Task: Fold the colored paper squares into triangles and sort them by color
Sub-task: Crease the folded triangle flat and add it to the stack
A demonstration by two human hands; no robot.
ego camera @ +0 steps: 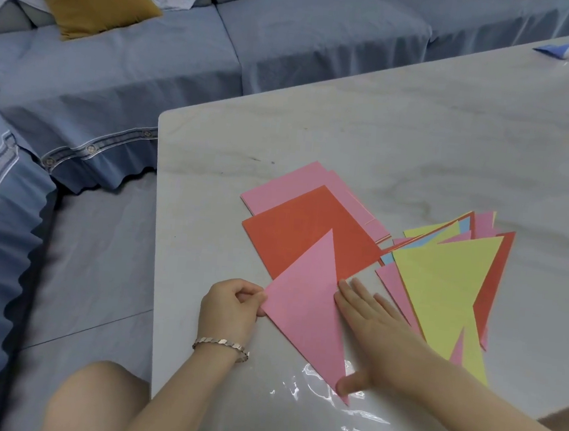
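The pale marbled surface [420,141] looks glossy, so I'd expect thin paper to skate on it if you push sideways. Toward its right edge there's a fanned mixed pile of triangles [441,291], yellow on top with pink, orange and blue poking out, so the sorting by color doesn't look done. Just left of that is an unfolded orange square [294,240] lying over some pink squares [299,185], roughly mid-surface.

The piece in play is the pink triangle [306,306], sitting near the front edge towards the left side, with its top tip overlapping the orange sheet. The right hand [372,336] lies flat and open, fingers straight along the triangle's right edge and thumb near its bottom tip. The left hand [230,308] has its fingers curled, pinching the left corner.

It's feather-light and floppy and creases easily - I'd grab it by a corner and press straight down on the fold, not drag.
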